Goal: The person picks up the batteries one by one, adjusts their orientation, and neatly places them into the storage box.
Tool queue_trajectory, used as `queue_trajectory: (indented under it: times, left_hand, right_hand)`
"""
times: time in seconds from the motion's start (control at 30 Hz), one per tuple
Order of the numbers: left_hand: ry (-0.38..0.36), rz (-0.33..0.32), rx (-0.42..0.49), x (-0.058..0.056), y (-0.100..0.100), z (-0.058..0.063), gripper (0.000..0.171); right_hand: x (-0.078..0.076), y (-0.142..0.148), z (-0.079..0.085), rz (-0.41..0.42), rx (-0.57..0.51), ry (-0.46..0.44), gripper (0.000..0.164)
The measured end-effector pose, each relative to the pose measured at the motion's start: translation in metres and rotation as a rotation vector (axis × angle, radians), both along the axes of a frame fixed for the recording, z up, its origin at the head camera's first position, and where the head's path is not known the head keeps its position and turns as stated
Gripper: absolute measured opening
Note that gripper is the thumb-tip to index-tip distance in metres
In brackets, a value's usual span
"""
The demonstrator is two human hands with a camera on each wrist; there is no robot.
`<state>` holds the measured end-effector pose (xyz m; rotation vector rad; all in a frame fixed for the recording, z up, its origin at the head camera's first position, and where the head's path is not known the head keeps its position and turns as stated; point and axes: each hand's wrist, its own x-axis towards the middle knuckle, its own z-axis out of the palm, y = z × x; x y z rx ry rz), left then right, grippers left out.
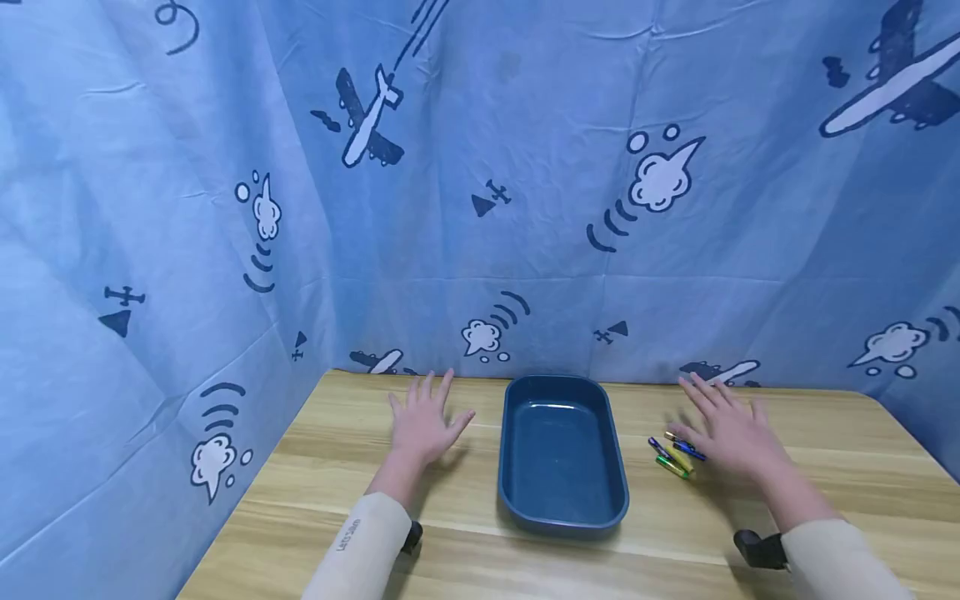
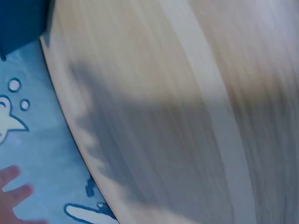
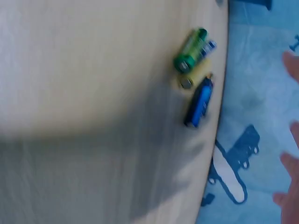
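Observation:
My left hand (image 1: 422, 427) is over the wooden table with its fingers spread, left of a dark blue basin (image 1: 558, 454). It holds nothing; its fingertips (image 2: 16, 193) show at the corner of the left wrist view. On the basin's other side, my right hand (image 1: 738, 433) is spread too, just right of a small cluster of batteries and holding none. The cluster has a green battery (image 3: 189, 51), a yellow battery (image 3: 198, 77), a blue battery (image 3: 200, 101) and a purple-blue battery (image 1: 660, 448). Part of it lies close to the right thumb.
The wood-grain table (image 1: 285, 517) meets a light blue curtain (image 1: 420, 225) printed with planes and clouds, at the back and on both sides. Black wrist straps (image 1: 759, 550) show near both sleeves. Both hands cast shadows on the tabletop.

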<state>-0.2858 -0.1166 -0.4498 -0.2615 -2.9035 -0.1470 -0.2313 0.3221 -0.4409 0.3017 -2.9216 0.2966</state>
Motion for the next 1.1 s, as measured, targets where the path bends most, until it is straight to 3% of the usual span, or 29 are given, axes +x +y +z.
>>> queue_trajectory:
  times: [0.2,0.3,0.53,0.63,0.83,1.1]
  left_hand:
    - [-0.044,-0.087,0.134,0.008,0.017,0.008,0.059]
    - [-0.090,-0.129,0.207,0.012,0.026,0.008,0.052]
    - [-0.360,-0.225,0.438,0.024,0.042,0.005,0.052]
    - [-0.419,-0.233,0.518,0.025,0.045,0.002,0.053]
    - [-0.428,-0.220,0.555,0.025,0.045,-0.004,0.051]
    - [-0.410,-0.192,0.569,0.025,0.043,-0.006,0.052]
  right_hand:
    - [0.003,0.012,0.004,0.055,-0.014,-0.049,0.049]
    - [0.003,0.015,0.001,0.087,-0.008,-0.057,0.047]
    - [0.002,0.016,-0.008,0.093,-0.047,-0.189,0.041]
    - [0.001,0.015,-0.009,0.071,-0.069,-0.219,0.041]
    - [0.002,0.013,-0.016,0.065,-0.119,-0.247,0.040]
    - [0.004,0.014,-0.023,0.057,-0.103,-0.221,0.034]
